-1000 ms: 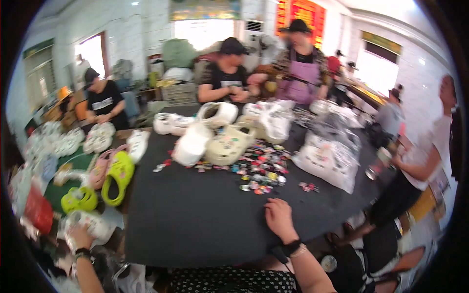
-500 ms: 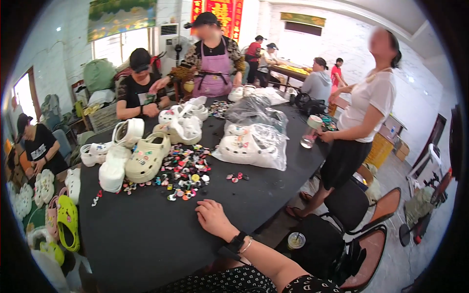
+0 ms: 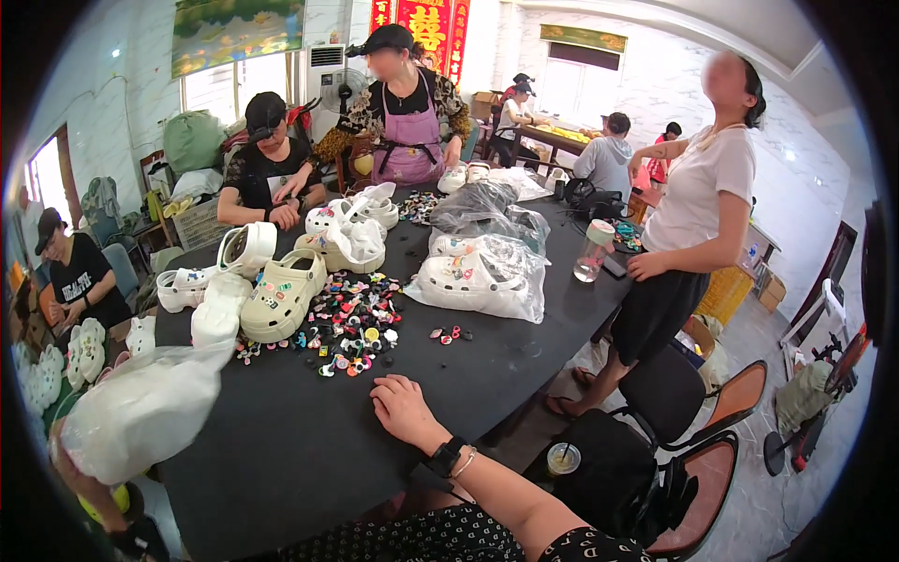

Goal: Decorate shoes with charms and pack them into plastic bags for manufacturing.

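Note:
At the lower left, my left hand (image 3: pixel 86 473) grips a milky plastic bag (image 3: pixel 140 412) with a bulky white content that I cannot make out clearly. The bag hangs over the table's left edge and hides some of the shoes behind it. My right hand (image 3: pixel 405 408) rests palm down on the black table (image 3: pixel 524 384), fingers loosely spread and holding nothing. Just beyond it lies a heap of small colourful shoe charms (image 3: pixel 351 323). Beside the heap stand a beige clog (image 3: pixel 281 298) with charms on it and several white clogs (image 3: pixel 246 248).
Bagged white clogs (image 3: pixel 482 279) and a clear bottle (image 3: pixel 594 251) stand farther right. Across the table are a seated person (image 3: pixel 272 173) and one in a purple apron (image 3: pixel 407 136). Another person (image 3: pixel 707 178) stands at the right. Chairs (image 3: pixel 665 384) and a lidded drink cup (image 3: pixel 563 459) are near my right arm.
My left hand has come into view at the lower left with the plastic bag, raised beside the table. My right hand has barely moved. The standing person's hand has left the bottle.

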`<state>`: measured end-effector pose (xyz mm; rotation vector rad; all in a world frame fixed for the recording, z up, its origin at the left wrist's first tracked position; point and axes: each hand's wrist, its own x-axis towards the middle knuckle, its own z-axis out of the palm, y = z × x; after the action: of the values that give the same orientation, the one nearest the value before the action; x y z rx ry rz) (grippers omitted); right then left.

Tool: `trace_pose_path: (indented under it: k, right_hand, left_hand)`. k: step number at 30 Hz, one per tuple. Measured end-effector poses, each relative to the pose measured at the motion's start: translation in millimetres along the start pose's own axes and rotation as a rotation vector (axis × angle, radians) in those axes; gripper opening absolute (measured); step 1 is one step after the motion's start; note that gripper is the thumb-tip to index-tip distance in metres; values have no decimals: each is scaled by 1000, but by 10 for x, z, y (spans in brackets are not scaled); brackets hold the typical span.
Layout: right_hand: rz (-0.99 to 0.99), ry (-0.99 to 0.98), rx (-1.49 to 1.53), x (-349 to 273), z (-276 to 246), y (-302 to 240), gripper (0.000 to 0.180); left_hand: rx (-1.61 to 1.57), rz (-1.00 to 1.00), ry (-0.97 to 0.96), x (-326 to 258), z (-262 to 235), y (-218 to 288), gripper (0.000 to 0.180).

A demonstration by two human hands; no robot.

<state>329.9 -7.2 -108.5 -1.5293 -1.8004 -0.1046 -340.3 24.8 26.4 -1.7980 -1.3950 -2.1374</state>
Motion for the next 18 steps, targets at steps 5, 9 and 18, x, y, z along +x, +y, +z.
trace_pose_path:
  k: [5,9,18]
  right_hand:
    - [10,-52,10,16,8,-32,17]
    - [8,-120,5,-10,-3,-46,24]
    - [-69,-192,102,-5,-14,-31,13]
  left_hand:
    - [-329,52,-211,-688,1671,991,35]
    - [-188,398,-412,-992,2151,1318,23]
    - [326,162,-692,-1303,1271,1036,12]
